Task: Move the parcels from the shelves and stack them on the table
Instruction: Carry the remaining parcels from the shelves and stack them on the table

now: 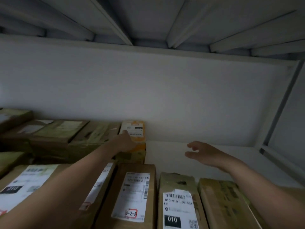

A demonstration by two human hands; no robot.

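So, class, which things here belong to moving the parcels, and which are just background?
Job: orange parcel, touched by left hand; brown parcel marked B-2-14; right hand; shelf board.
Background: back wall; upper shelf underside; corner post.

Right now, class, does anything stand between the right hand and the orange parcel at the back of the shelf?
Nothing visible: only bare shelf lies between the right hand and the orange parcel, which the left hand touches. On the way out, the front row of parcels stands before it, so it probably needs lifting over.
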